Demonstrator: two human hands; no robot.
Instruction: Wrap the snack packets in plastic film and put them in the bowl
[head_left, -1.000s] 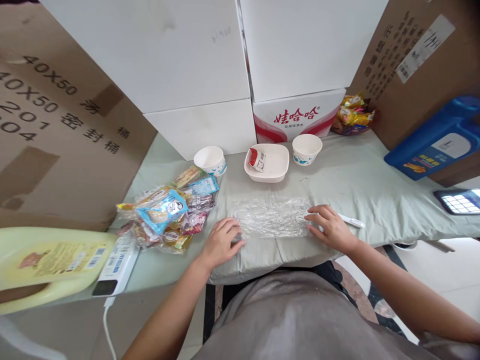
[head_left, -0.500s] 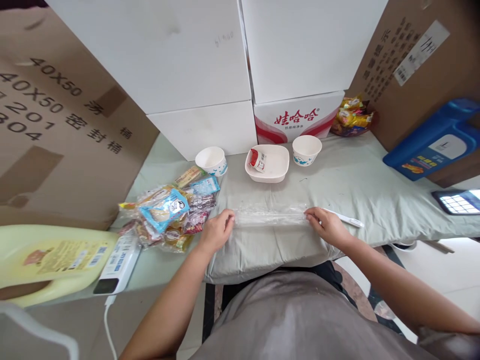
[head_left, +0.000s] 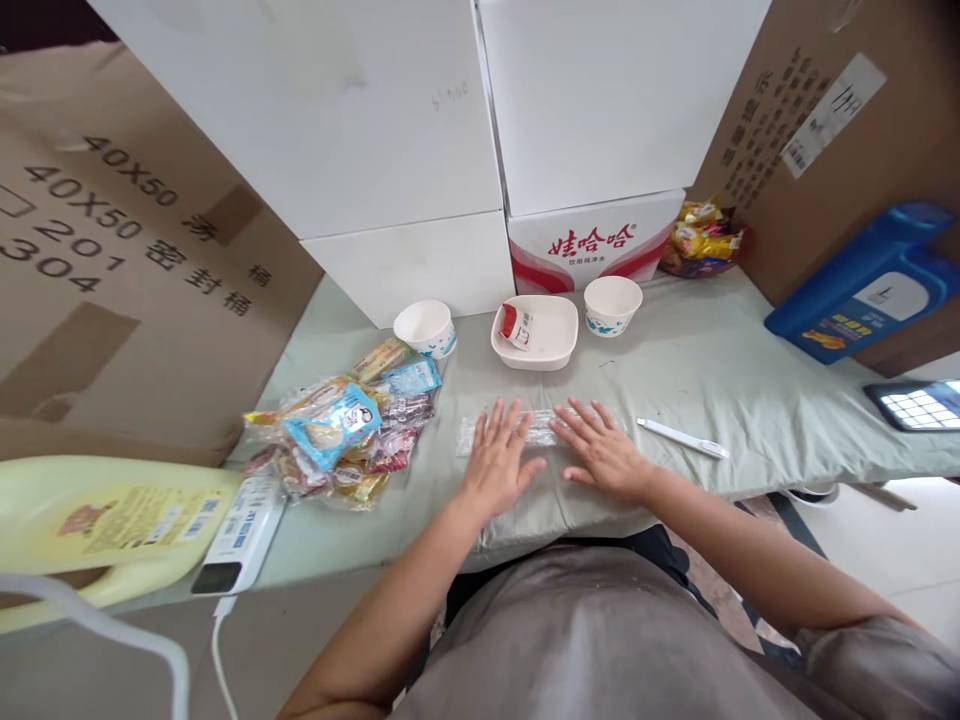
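Note:
A folded strip of clear plastic film (head_left: 541,430) lies on the cloth-covered table in front of me. My left hand (head_left: 499,458) rests flat over its left part, fingers spread. Over the right part lies my right hand (head_left: 602,450), palm down with the fingers apart. Both hands cover much of the film; its left end and a middle stretch show. To the right of my right hand is a white pen-like cutter (head_left: 682,438). Behind the film stands a white rectangular tray (head_left: 555,340) with a small red-and-white packet (head_left: 516,327) in it.
Paper bowls, one left (head_left: 425,330) and one right (head_left: 613,305), flank the tray. Wrapped snacks (head_left: 337,430) are piled at left, near a power bank (head_left: 238,535) and a yellow jug (head_left: 112,530). A blue bottle (head_left: 862,285) and a phone (head_left: 915,405) lie right; boxes (head_left: 405,265) line the back.
Both hands have let go of the film's ends and moved inward. They now lie flat on it with fingers spread, and the cutter is more exposed.

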